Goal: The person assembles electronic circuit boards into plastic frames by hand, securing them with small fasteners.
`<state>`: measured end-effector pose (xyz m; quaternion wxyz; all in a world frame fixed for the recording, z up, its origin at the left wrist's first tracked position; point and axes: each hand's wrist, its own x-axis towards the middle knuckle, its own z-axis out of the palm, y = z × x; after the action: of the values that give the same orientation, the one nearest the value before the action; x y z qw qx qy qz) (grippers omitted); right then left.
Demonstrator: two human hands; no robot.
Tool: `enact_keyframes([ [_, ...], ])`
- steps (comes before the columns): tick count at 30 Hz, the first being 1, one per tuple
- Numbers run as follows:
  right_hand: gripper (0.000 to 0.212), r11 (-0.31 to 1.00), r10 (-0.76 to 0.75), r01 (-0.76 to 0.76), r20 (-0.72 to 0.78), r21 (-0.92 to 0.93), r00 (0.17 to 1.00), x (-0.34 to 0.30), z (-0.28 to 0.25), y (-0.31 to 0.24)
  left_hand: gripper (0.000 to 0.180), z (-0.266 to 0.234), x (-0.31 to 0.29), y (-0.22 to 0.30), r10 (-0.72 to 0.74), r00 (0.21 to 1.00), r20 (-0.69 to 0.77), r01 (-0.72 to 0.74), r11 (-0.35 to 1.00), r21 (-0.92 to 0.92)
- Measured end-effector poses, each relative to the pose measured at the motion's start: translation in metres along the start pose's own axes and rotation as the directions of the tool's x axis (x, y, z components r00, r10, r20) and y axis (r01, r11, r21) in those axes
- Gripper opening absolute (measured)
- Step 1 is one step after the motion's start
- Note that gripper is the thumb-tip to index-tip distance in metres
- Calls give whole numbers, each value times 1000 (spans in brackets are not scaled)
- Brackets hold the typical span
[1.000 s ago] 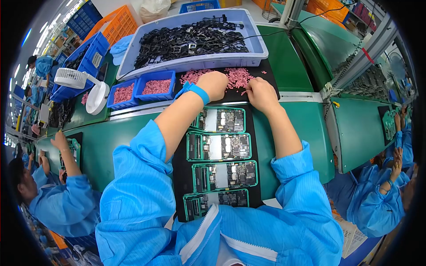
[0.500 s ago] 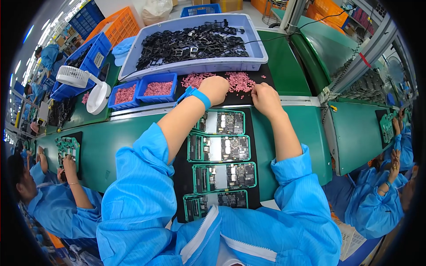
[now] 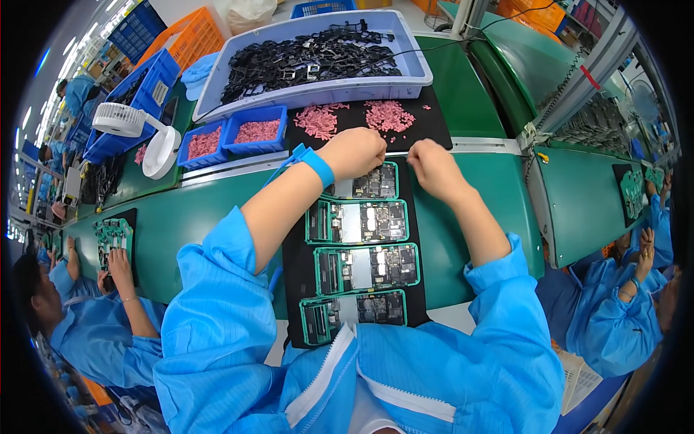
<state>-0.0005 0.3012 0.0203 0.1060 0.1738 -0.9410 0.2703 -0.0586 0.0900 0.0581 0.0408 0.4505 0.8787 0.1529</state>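
My left hand (image 3: 353, 153), with a blue strap at its wrist, is over the farthest circuit board (image 3: 383, 184), fingers pinched together and pointing down. Just right of that board's corner is my right hand (image 3: 436, 168), its fingers also pressed together. Whatever either pinch holds is too small or hidden to make out. Several boards in green frames, such as the second one (image 3: 387, 221), lie in a column on a black mat (image 3: 294, 264). Beyond my hands are two loose piles of small pink pieces, a left pile (image 3: 318, 121) and a right pile (image 3: 388, 116).
Two small blue bins (image 3: 254, 148) of pink pieces stand left of the piles. A large pale-blue tub (image 3: 318, 95) of black frames is behind them. A white fan (image 3: 160, 153) stands at the left. Co-workers (image 3: 101, 325) sit on both sides.
Both hands have come back from the pink piles toward me. The left is now above the farthest board, the right beside it. The view has shifted slightly.
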Motion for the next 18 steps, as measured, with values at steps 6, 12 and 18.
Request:
enact_keyframes([
  [6,3,998,-57,57,-15,-34,998,-35,9,-15,10,8,-3,12,9,999,-40,0,974,225],
  [12,4,984,-104,106,22,-142,994,-34,5,-20,10,10,-3,14,67,997,-34,-50,930,363],
  [18,3,985,-123,122,-9,-119,992,-35,0,-15,6,12,-3,23,131,991,-34,-97,867,489],
])
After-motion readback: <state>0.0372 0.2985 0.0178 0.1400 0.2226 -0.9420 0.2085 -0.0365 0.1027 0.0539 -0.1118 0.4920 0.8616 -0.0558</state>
